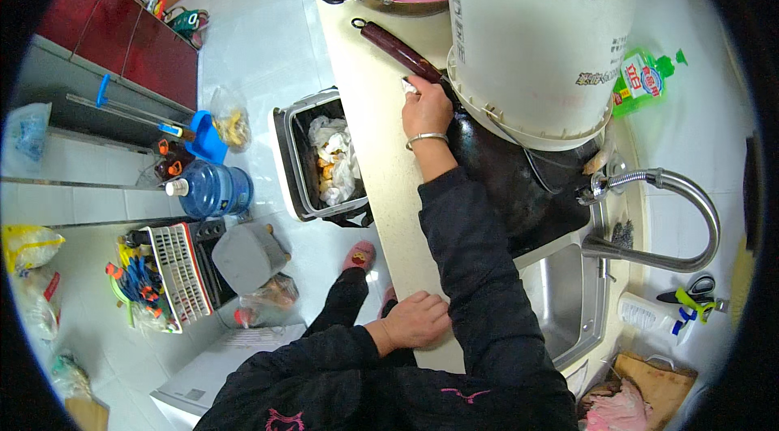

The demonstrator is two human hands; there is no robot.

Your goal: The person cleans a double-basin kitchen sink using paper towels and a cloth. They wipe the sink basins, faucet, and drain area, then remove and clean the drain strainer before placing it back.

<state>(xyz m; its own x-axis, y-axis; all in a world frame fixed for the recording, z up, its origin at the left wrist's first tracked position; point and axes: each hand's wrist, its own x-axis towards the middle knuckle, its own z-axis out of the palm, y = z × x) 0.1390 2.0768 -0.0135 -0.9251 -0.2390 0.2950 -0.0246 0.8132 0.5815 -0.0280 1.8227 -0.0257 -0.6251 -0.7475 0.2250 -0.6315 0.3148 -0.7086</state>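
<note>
My right hand [428, 111], with a bangle at the wrist, presses a small crumpled white piece [409, 87], tissue or cloth, on the cream countertop [389, 151]. Just beyond it lies a dark red handle [398, 49] with a hanging ring; whatever it belongs to is hidden. An upside-down white plastic bucket [535, 35] stands to the right, rim down, over a dark, wet-looking flat surface [505, 199]. My left hand [419, 320] rests curled at the counter's front edge, its palm hidden and nothing visible in it.
Right of my arm are a steel sink [551, 297], a curved tap [700, 248] and green detergent [645, 81]. A pan [420, 8] holds dishes at the back. Below the counter edge stands an open bin [283, 169] with rubbish. A water jug [216, 189] and stool [249, 254] occupy the floor.
</note>
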